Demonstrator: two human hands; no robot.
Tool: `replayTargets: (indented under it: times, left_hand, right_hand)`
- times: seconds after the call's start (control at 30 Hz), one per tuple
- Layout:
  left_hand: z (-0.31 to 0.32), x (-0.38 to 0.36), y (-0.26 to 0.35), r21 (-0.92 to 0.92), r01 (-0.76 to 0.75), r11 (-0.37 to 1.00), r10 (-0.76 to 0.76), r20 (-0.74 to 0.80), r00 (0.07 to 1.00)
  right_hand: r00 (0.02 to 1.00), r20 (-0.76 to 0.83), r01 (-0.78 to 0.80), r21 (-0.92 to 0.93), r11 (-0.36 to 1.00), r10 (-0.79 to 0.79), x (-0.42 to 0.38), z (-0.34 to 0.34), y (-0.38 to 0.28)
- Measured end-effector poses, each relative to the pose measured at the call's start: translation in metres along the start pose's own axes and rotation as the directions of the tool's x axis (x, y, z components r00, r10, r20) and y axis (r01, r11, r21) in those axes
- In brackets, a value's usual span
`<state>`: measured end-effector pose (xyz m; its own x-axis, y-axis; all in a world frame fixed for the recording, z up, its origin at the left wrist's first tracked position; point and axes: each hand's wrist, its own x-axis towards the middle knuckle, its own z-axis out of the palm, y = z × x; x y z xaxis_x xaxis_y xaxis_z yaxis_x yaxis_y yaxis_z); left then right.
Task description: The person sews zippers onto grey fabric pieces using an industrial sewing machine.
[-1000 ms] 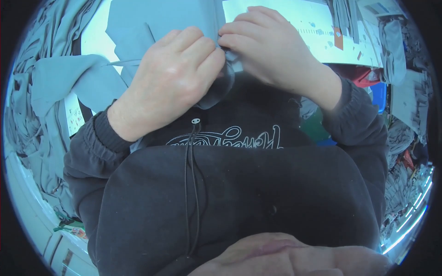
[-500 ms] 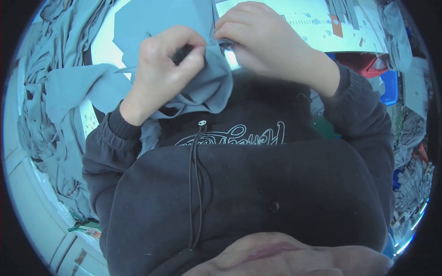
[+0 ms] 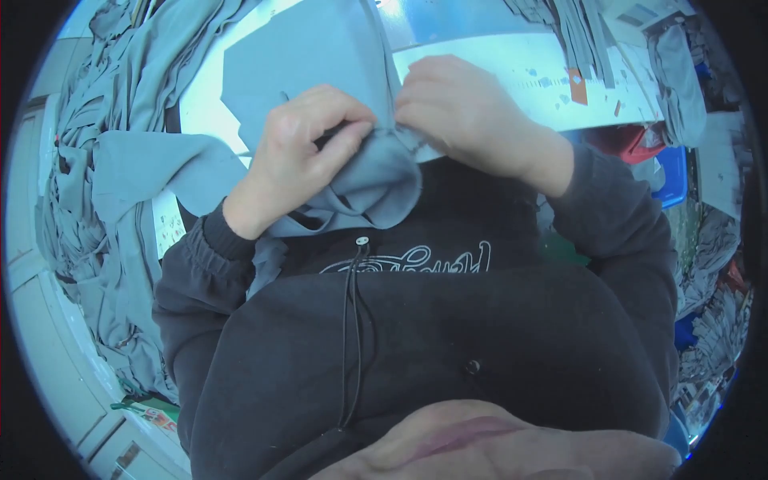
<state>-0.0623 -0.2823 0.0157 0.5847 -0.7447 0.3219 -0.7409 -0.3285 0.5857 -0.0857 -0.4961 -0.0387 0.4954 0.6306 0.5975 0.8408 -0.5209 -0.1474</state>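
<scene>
A piece of grey fabric (image 3: 376, 188) hangs in folds between my hands, in front of the dark hoodie. My left hand (image 3: 308, 152) pinches its upper edge between thumb and forefinger. Close beside it on the right, my right hand (image 3: 460, 112) has its fingers curled together at the same edge, and the fingertips meet the cloth. Beyond the hands, a flat grey fabric panel (image 3: 300, 68) lies on the white table (image 3: 480, 84), with a long seam or fold running away from me on its right side.
Heaps of grey cloth (image 3: 128, 96) line the left side, and more strips (image 3: 584, 40) hang at the back right. An orange tag (image 3: 578, 86) lies on the table. Right of the table are a red container (image 3: 632, 142) and a blue bin (image 3: 674, 176).
Both hands and the held cloth appear lower in view, along with the whole scene. My right fingers have come down to the fabric edge, nearer my left fingertips.
</scene>
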Motion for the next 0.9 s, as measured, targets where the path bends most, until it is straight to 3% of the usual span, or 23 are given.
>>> replayTargets:
  times: [0.07,0.2,0.27,0.37,0.57,0.9]
  left_hand:
    - [-0.006,0.007,-0.013,0.223,-0.250,0.942,0.267,-0.049,0.963]
    - [0.003,0.028,-0.019,0.524,-0.371,0.767,0.413,0.040,0.910]
    - [0.004,0.040,-0.018,0.617,-0.427,0.661,0.444,0.137,0.885]
    - [0.003,0.049,-0.044,0.674,-0.420,0.608,0.434,0.162,0.887]
    - [0.003,0.041,-0.067,0.510,-0.303,0.805,0.316,0.064,0.947]
    - [0.009,0.040,-0.070,0.422,-0.259,0.869,0.290,-0.011,0.957]
  right_hand:
    - [0.999,-0.019,0.048,0.041,0.998,-0.047,-0.003,-0.003,0.002]
    - [0.997,-0.058,0.062,0.043,0.997,-0.059,-0.002,-0.008,-0.001]
    - [0.996,-0.065,0.062,0.069,0.996,-0.058,-0.002,-0.011,-0.002]
    - [0.999,-0.041,0.036,0.081,0.996,-0.033,0.000,-0.015,-0.003]
    - [1.000,-0.024,0.012,0.067,0.998,-0.010,0.000,-0.013,-0.001]
    - [0.998,0.062,-0.024,0.070,0.997,0.019,-0.003,-0.018,0.000]
